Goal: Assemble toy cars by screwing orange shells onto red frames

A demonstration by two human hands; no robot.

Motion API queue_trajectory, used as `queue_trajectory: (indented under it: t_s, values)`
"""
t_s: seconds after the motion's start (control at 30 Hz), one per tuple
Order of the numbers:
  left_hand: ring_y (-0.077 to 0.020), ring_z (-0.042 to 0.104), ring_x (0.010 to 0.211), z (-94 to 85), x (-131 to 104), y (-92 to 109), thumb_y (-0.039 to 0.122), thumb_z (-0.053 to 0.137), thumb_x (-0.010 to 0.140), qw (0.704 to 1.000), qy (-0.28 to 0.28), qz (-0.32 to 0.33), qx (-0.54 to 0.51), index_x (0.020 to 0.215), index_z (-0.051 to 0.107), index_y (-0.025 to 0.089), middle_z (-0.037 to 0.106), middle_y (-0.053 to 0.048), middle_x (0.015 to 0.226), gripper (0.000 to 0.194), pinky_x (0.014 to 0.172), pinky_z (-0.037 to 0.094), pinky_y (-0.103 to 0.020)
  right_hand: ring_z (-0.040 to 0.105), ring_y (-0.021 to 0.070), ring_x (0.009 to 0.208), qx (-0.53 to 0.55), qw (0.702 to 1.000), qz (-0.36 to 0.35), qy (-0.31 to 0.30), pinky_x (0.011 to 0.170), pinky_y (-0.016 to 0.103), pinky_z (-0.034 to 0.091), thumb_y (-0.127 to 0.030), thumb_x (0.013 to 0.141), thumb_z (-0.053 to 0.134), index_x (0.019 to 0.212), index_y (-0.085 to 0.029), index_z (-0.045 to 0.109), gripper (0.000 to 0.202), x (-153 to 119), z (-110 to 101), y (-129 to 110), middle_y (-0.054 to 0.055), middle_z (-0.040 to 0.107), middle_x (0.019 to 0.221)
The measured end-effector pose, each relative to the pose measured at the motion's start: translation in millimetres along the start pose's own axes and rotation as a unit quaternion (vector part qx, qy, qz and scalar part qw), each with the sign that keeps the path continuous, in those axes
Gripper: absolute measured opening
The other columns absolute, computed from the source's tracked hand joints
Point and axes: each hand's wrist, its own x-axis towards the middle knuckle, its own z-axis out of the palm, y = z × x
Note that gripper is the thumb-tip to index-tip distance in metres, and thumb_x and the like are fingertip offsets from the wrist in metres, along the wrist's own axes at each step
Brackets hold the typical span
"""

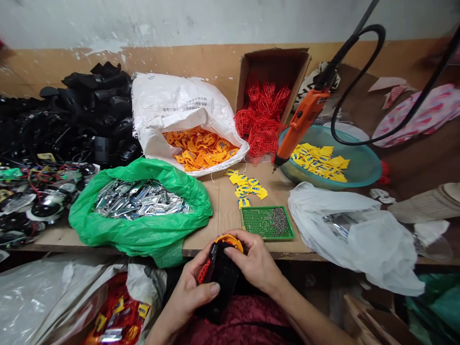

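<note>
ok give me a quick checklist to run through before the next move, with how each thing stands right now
1. Black part steadied by both hands: ok, the left hand and right hand both grip it.
2. Orange piece fully seated at its far end: cannot tell, fingers cover part of it.
3. Red piece flush along its side: cannot tell.
4. Orange power screwdriver clear of the hands: ok, it hangs beyond them.
5. Small metal pieces in the green tray: ok, heaped toward its right side.
6. Yellow pieces all in the basin: not ok, some lie on the table.
</note>
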Motion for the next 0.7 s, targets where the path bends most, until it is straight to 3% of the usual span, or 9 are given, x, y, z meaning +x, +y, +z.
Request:
queue_trajectory:
  t_s: [0.37, 0.47, 0.53, 0.57, 0.6, 0.7]
  values:
    - [-0.0407, 0.052, 0.136, -1.0, 2, 8, 0.033, 0.085, 0.069, 1.000, 0.000, -0.002, -0.009, 0.142, 0.059, 0.024, 0.066, -0.011, 0.140, 0.078, 0.113, 0.040, -0.050, 0.062, 0.0174, 0.076, 0.063, 0.998, 0.012, -0.026, 0.071, 0.027, 0.048, -0.016, 0.075, 0.064, 0.089, -0.020, 0.068, 0.015, 13, 2, -6, 0.000, 0.068, 0.079]
    - [-0.0374, 0.046, 0.142, 0.3, 5, 12, 0.031, 0.082, 0.072, 0.993, 0.030, 0.061, 0.092, 0.143, 0.059, 0.025, 0.061, -0.009, 0.147, 0.074, 0.118, 0.036, -0.046, 0.064, 0.0192, 0.086, 0.073, 0.996, -0.014, 0.045, 0.077, 0.029, 0.050, -0.019, 0.076, 0.065, 0.098, -0.020, 0.067, 0.022, 17, 2, -10, 0.003, 0.069, 0.093]
    - [-0.0339, 0.044, 0.144, 0.1, 9, 16, 0.023, 0.079, 0.075, 0.960, 0.075, 0.130, 0.237, 0.145, 0.056, 0.024, 0.057, -0.009, 0.150, 0.073, 0.120, 0.033, -0.044, 0.063, 0.0192, 0.085, 0.066, 0.989, -0.040, 0.124, 0.076, 0.029, 0.049, -0.027, 0.082, 0.066, 0.096, -0.019, 0.067, 0.016, 17, -3, -13, 0.005, 0.068, 0.093]
    - [-0.0323, 0.045, 0.143, -0.4, 11, 17, 0.019, 0.076, 0.077, 0.929, 0.092, 0.170, 0.317, 0.147, 0.053, 0.025, 0.057, -0.009, 0.151, 0.074, 0.120, 0.033, -0.043, 0.061, 0.0183, 0.080, 0.071, 0.987, -0.041, 0.140, 0.073, 0.028, 0.048, -0.033, 0.085, 0.065, 0.091, -0.019, 0.068, 0.015, 17, -6, -14, 0.004, 0.067, 0.086]
    - [-0.0307, 0.048, 0.141, -1.2, 14, 18, 0.015, 0.072, 0.079, 0.890, 0.099, 0.210, 0.393, 0.150, 0.048, 0.025, 0.057, -0.009, 0.151, 0.076, 0.119, 0.035, -0.043, 0.059, 0.0171, 0.074, 0.088, 0.987, -0.030, 0.132, 0.069, 0.028, 0.047, -0.039, 0.088, 0.063, 0.085, -0.018, 0.068, 0.022, 17, -9, -14, 0.003, 0.066, 0.078]
    - [-0.0290, 0.055, 0.134, -4.2, 23, 17, 0.006, 0.061, 0.080, 0.752, 0.075, 0.304, 0.579, 0.158, 0.033, 0.029, 0.055, -0.010, 0.152, 0.086, 0.112, 0.044, -0.043, 0.055, 0.0142, 0.063, 0.197, 0.978, 0.054, 0.031, 0.060, 0.026, 0.043, -0.056, 0.087, 0.064, 0.076, -0.016, 0.069, 0.042, 19, -14, -15, 0.002, 0.064, 0.068]
